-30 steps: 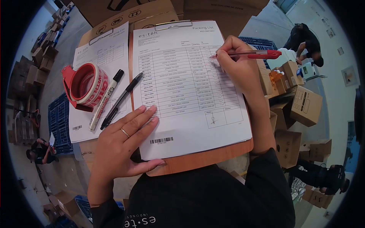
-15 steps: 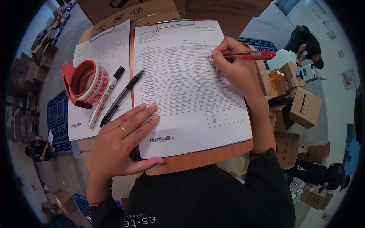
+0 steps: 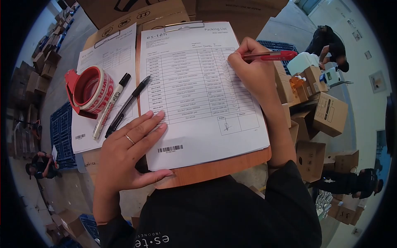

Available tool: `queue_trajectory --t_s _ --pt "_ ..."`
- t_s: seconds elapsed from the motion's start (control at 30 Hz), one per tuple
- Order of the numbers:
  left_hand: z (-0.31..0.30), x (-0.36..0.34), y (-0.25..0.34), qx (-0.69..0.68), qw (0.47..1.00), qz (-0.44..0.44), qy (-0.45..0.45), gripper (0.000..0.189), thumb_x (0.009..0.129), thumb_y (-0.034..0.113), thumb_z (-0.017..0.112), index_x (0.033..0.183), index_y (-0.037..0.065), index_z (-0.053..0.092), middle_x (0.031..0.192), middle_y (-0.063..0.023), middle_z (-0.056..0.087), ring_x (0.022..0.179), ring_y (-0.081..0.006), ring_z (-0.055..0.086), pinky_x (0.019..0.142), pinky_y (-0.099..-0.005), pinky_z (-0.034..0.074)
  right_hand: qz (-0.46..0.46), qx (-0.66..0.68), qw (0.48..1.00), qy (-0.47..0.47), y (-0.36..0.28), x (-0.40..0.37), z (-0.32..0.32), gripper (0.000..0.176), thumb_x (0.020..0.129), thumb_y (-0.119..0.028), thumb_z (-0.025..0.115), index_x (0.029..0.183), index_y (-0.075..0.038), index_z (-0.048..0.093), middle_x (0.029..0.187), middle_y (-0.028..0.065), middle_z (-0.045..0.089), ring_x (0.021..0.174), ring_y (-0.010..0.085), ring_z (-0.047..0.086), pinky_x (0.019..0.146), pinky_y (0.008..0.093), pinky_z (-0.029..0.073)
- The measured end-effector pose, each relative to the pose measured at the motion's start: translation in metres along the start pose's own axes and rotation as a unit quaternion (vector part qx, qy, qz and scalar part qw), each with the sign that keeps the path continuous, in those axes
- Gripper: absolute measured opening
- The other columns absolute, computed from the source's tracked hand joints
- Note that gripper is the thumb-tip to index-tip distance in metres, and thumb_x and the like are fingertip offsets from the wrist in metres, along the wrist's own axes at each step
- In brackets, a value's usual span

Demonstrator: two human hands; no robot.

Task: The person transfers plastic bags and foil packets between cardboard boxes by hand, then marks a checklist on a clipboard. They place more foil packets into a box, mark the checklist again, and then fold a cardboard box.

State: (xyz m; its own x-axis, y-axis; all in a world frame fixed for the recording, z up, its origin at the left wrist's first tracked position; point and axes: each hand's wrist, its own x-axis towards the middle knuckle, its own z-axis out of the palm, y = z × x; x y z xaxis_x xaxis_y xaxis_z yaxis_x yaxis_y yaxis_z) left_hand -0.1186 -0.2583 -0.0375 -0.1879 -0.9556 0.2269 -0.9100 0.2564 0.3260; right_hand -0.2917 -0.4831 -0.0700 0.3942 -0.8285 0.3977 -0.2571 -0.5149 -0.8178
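My right hand (image 3: 253, 68) grips a red pen (image 3: 275, 55) over the right columns of a printed packing list (image 3: 186, 136); the pen's tip is hidden behind my fingers. The list lies on a brown clipboard (image 3: 215, 171) with a metal clip at its top. My left hand (image 3: 136, 144) rests with its fingers spread on the lower left of the sheet. Beside it lie a black pen (image 3: 128, 106) and a white marker with a black cap (image 3: 111, 108). A red tape dispenser (image 3: 89, 91) sits on a second clipped packing list (image 3: 82, 142).
Cardboard boxes (image 3: 136, 20) stand behind the clipboards. More boxes (image 3: 329, 113) and white jugs (image 3: 304, 64) are at the right. One person (image 3: 326, 43) bends at upper right, another (image 3: 351, 183) is lower right, and a third (image 3: 43, 165) is at far left by a blue pallet (image 3: 62, 140).
The clipboards, the items on them and both hands appear slightly further left in the view. The red pen has turned slightly, and my right hand still grips it.
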Motion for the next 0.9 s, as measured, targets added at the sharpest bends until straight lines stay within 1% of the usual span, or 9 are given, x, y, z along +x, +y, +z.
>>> queue_trajectory --t_s 0.07,0.17,0.23,0.37,0.5,0.6,0.7,0.8,0.9 --pt "-0.001 0.0 0.0 -0.005 1.0 0.001 0.005 0.068 0.057 0.042 0.076 0.111 0.006 0.057 0.118 -0.0118 0.054 0.109 -0.0289 0.053 0.086 -0.0347 0.045 0.012 0.001 1.0 0.006 0.002 0.001 0.0 0.015 0.067 -0.008 0.059 0.06 -0.002 0.046 0.053 -0.0005 0.049 0.05 0.0066 0.045 0.049 0.0216 0.036" --pt "-0.002 0.0 0.001 -0.001 1.0 0.007 0.007 0.066 0.058 0.041 0.075 0.111 0.005 0.057 0.117 -0.0128 0.055 0.108 -0.0298 0.053 0.086 -0.035 0.045 -0.029 0.141 0.988 0.063 0.023 0.003 -0.006 0.014 0.074 -0.008 0.057 0.065 -0.004 0.047 0.054 -0.0008 0.049 0.048 0.0062 0.043 0.046 0.0199 0.034" --pt "-0.002 -0.003 -0.001 -0.001 1.0 0.02 0.018 0.064 0.061 0.041 0.075 0.11 0.004 0.057 0.116 -0.0132 0.055 0.106 -0.0304 0.054 0.084 -0.0351 0.047 0.038 0.372 0.925 0.066 0.023 -0.007 -0.025 0.011 0.082 -0.01 0.054 0.073 -0.006 0.049 0.057 -0.0001 0.05 0.047 0.0048 0.041 0.043 0.0179 0.031" --pt "0.0 -0.006 0.0 0.021 0.999 0.03 0.036 0.06 0.062 0.04 0.074 0.108 0.005 0.058 0.114 -0.0124 0.057 0.103 -0.0282 0.056 0.081 -0.0331 0.048 0.082 0.347 0.913 0.201 0.029 -0.056 -0.038 0.01 0.086 -0.014 0.053 0.086 -0.005 0.05 0.065 0.0019 0.055 0.052 0.0034 0.044 0.045 0.0155 0.031" --pt "0.003 -0.011 0.004 0.053 0.997 0.026 0.046 0.054 0.064 0.037 0.074 0.104 0.005 0.06 0.11 -0.0112 0.059 0.1 -0.0258 0.059 0.08 -0.0313 0.049 0.128 0.328 0.9 0.257 0.037 -0.121 -0.036 0.013 0.087 -0.015 0.053 0.093 -0.004 0.051 0.072 0.0035 0.059 0.055 0.0034 0.046 0.048 0.0153 0.033" --pt "0.005 -0.017 0.009 0.067 0.996 0.026 0.054 0.049 0.065 0.035 0.073 0.102 0.004 0.061 0.109 -0.0117 0.06 0.099 -0.0256 0.059 0.079 -0.0312 0.049 0.175 0.261 0.927 0.205 0.039 -0.144 -0.046 0.017 0.089 -0.019 0.05 0.101 -0.006 0.052 0.083 0.0075 0.064 0.057 0.0033 0.049 0.05 0.0159 0.038" --pt "0.007 -0.012 0.023 0.072 0.995 0.006 0.062 0.052 0.066 0.035 0.072 0.105 0.002 0.059 0.106 -0.0137 0.06 0.097 -0.0266 0.059 0.079 -0.0326 0.048 0.177 0.257 0.933 0.182 0.032 -0.143 -0.059 0.019 0.09 -0.021 0.048 0.102 -0.006 0.052 0.085 0.0082 0.065 0.056 0.0039 0.051 0.05 0.0159 0.039" --pt "0.012 -0.007 0.046 0.063 0.989 -0.104 0.083 0.064 0.062 0.036 0.073 0.114 0.002 0.053 0.103 -0.0174 0.057 0.096 -0.0306 0.055 0.082 -0.0362 0.045 0.172 0.265 0.939 0.137 0.046 -0.138 -0.062 0.023 0.092 -0.025 0.045 0.103 -0.006 0.052 0.086 0.0089 0.065 0.056 0.0049 0.053 0.05 0.0162 0.039" --pt "0.025 0.002 0.055 0.058 0.988 -0.102 0.104 0.065 0.061 0.034 0.074 0.114 0.003 0.053 0.106 -0.0173 0.055 0.101 -0.0329 0.052 0.086 -0.0381 0.042 0.193 0.293 0.935 0.047 0.068 -0.131 -0.051 0.027 0.092 -0.029 0.045 0.105 -0.007 0.051 0.085 0.0076 0.064 0.054 0.0052 0.052 0.049 0.0174 0.041"
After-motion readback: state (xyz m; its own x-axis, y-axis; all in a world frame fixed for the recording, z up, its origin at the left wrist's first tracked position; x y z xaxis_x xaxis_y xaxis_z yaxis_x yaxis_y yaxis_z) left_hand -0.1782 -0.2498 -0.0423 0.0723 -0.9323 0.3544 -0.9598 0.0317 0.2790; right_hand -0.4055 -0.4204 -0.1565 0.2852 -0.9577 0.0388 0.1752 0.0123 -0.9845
